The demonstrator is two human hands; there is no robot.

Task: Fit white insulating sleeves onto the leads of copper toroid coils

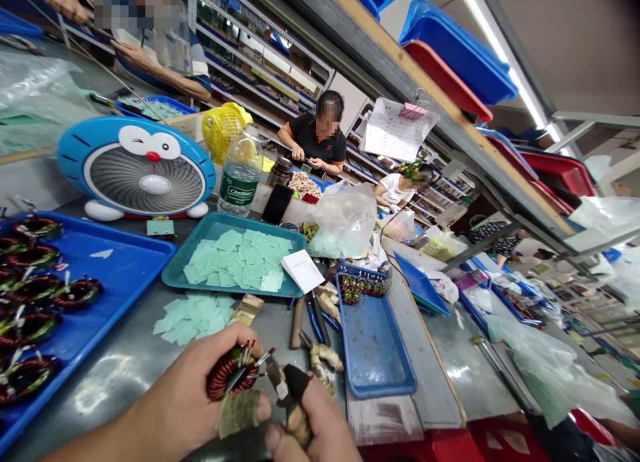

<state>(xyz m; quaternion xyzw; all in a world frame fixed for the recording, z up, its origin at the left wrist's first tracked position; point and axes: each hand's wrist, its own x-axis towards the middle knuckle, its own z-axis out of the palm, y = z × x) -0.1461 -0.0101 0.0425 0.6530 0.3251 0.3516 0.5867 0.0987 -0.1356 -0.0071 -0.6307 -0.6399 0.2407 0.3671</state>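
My left hand (pixel 175 395) is closed around a toroidal coil (pixel 225 377) wound with dark red copper wire. Several pale-tipped wire leads stick up from the coil, and brownish tape wraps my left thumb. In my right hand (pixel 325 422) is a pair of pliers (pixel 277 378), its metal jaws right beside a lead at the coil's right side. Whether the jaws grip that lead I cannot tell. A black covering sits on one right finger, and my fingers hide most of the pliers' handles.
A blue tray (pixel 125 262) of similar coils stands at left. Green square sheets fill a teal tray (pixel 173 275), with more sheets (pixel 195 319) loose before it. A hammer (pixel 297 325), pliers and a blue tray (pixel 380 349) lie right. A fan (pixel 105 145) and bottle (pixel 240 175) stand behind.
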